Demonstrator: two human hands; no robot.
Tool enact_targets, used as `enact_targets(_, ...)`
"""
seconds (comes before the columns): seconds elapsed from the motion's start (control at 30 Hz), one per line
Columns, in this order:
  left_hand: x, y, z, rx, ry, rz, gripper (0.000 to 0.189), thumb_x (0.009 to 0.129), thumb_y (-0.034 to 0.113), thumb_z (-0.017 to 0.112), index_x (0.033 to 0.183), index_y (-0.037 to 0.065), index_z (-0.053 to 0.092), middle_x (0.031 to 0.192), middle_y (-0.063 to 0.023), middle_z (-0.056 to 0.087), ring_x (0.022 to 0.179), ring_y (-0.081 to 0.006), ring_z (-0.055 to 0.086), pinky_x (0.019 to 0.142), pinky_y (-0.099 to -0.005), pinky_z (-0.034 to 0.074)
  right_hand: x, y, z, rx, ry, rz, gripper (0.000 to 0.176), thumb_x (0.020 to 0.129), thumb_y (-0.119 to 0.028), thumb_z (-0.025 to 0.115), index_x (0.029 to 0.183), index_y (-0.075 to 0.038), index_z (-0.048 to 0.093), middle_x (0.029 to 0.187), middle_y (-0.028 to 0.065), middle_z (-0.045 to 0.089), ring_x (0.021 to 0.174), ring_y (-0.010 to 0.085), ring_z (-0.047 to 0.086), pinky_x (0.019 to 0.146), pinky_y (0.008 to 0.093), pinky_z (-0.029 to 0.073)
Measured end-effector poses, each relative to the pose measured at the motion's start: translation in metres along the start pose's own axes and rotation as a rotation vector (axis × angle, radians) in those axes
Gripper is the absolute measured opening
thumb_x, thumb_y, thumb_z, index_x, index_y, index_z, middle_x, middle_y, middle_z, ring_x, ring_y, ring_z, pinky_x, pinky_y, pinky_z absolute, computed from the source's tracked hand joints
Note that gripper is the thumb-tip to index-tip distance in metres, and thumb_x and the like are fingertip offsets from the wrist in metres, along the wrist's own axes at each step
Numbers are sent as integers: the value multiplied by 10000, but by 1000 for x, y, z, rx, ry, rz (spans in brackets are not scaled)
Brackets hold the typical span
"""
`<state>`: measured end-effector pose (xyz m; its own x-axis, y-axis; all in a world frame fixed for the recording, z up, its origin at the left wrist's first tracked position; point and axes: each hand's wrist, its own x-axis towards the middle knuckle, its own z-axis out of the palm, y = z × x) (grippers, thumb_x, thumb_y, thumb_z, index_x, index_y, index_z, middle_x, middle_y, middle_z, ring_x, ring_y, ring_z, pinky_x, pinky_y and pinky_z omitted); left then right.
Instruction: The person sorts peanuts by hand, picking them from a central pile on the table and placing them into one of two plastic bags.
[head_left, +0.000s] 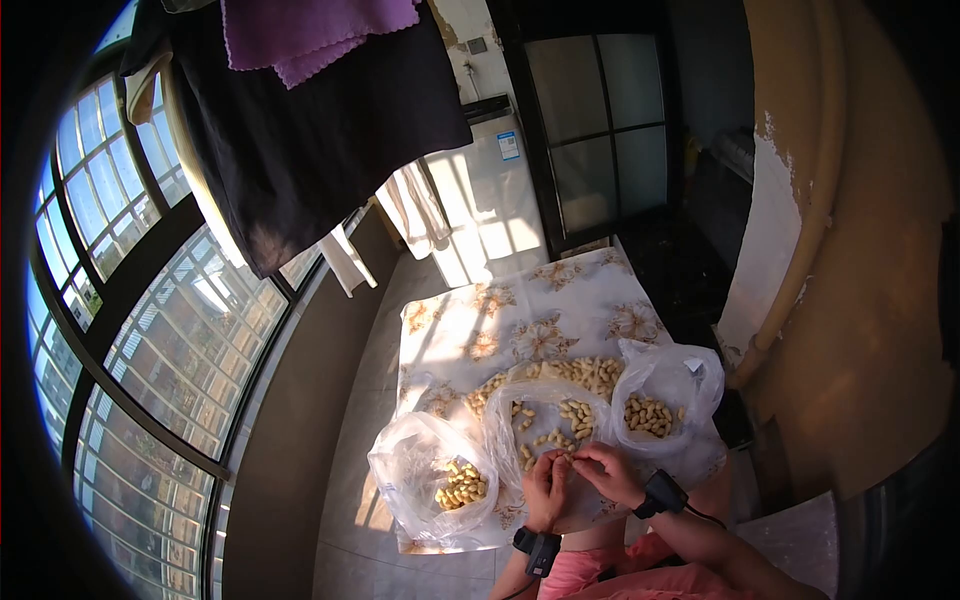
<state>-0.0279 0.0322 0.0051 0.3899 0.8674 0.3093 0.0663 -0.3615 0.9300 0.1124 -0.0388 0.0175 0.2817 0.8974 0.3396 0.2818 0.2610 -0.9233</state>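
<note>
My left hand (545, 490) and my right hand (610, 475) meet at the near edge of the middle plastic bag (497, 425). Their fingertips are pinched together around a small pale thing that looks like a peanut (569, 457). Loose peanuts (578, 412) lie inside the middle bag, just beyond my fingers. On the left, an open plastic bag (395, 455) holds yellowish peanuts (461, 487). Another open bag (705, 378) on the right contains browner peanuts (650, 416). Behind the middle bag, a heap of peanuts (595, 373) spreads over the flowered tablecloth.
The flowered table (540, 290) extends away from me. Dark clothing (320, 130) and a purple cloth (300, 30) hang above at the left, before barred windows (190, 330). A white appliance (505, 190) and a dark-framed glass door (600, 130) stand beyond. A pipe (820, 180) runs down the right wall.
</note>
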Motion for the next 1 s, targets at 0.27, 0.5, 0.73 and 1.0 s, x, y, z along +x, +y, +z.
enact_targets(0.27, 1, 5, -1, 9, -11, -6, 190, 993, 184, 579, 1035, 27, 678, 762, -125, 683, 664, -205, 657, 639, -325, 508, 1, 3, 0, -64, 8, -44, 151, 914, -118, 694, 974, 17, 661, 892, 105, 657, 793, 213, 656, 694, 310, 515)
enact_targets(0.5, 1, 8, -1, 16, -10, -12, 190, 993, 189, 584, 1037, 28, 675, 776, -125, 691, 673, -213, 665, 641, -328, 510, 0, 4, 0, -34, 9, -57, 173, 885, -117, 726, 987, 5, 658, 921, 104, 667, 836, 228, 673, 731, 321, 533)
enact_targets(0.73, 0, 3, 1, -61, -10, 0, 196, 1012, 142, 558, 1053, -25, 653, 745, -9, 600, 685, -73, 538, 634, -231, 453, -1, 5, 0, -34, 2, -28, 148, 877, -77, 713, 984, 7, 655, 922, 88, 651, 847, 193, 643, 759, 307, 502)
enact_targets(1.0, -1, -3, 0, -101, -33, 0, 176, 1008, 126, 536, 1041, -40, 585, 799, -17, 602, 711, -72, 535, 654, -221, 453, -1, 7, 0, -27, 15, -12, 133, 907, -70, 678, 1013, 6, 654, 935, 86, 652, 866, 184, 636, 771, 306, 496)
